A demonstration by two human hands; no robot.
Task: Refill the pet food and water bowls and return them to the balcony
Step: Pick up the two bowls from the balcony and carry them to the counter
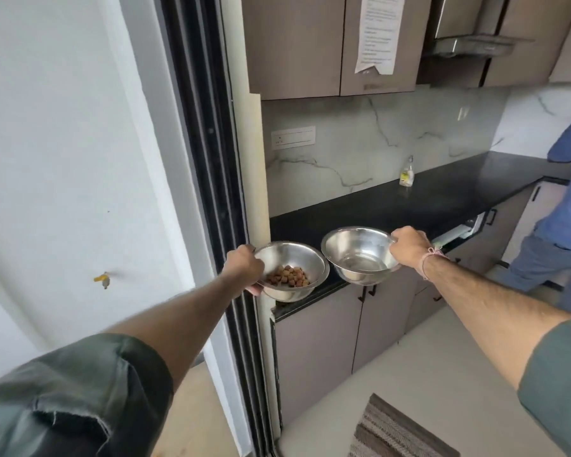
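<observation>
Fingers (394, 239) clamp tight on steel rims, one bowl to each hand.
Centre frame, the left hand (244, 265) grips the kibble bowl (297, 257), the right hand (409, 247) the water bowl (353, 240), both held before the black desk (442, 192).

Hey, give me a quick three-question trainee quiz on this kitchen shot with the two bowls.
1. True or false: the left hand holds the round steel bowl of brown kibble.
2. What does the second round steel bowl, gripped by the right hand, contain? A) kibble B) water C) nothing
3. Fill in: the small clear bottle stands on the ____ countertop.
Key: 1 true; 2 B; 3 black.
</observation>
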